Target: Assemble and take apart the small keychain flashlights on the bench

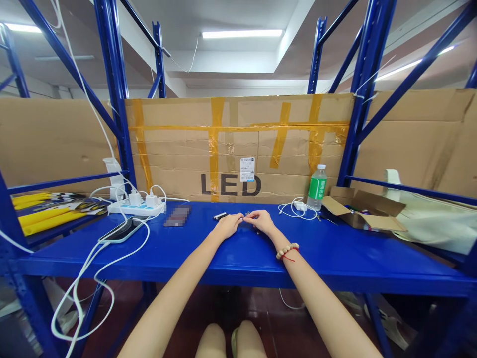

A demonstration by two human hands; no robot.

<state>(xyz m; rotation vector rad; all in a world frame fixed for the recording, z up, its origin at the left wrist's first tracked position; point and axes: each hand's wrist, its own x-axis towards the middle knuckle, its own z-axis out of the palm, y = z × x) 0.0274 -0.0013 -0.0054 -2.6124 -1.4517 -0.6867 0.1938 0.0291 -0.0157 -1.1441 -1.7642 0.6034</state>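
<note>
My left hand (pixel 228 226) and my right hand (pixel 263 222) meet above the blue tabletop (pixel 238 256), fingertips nearly touching. The fingers of both are closed in a pinch. Whatever sits between them is too small to name. Just left of my left hand lies a short black-and-white stick-like piece (pixel 220 216). A few tiny dark bits show on the table by my right hand, partly covered by it. A beaded bracelet (pixel 287 250) with a red string circles my right wrist.
On the left, a phone (pixel 128 228) lies beside a power strip (pixel 136 208) with white cables looping over the table edge. To the right stand a water bottle (pixel 317 189), a coiled white charger cable (pixel 298 209) and an opened cardboard box (pixel 363 211). Cardboard (pixel 179 154) walls the back.
</note>
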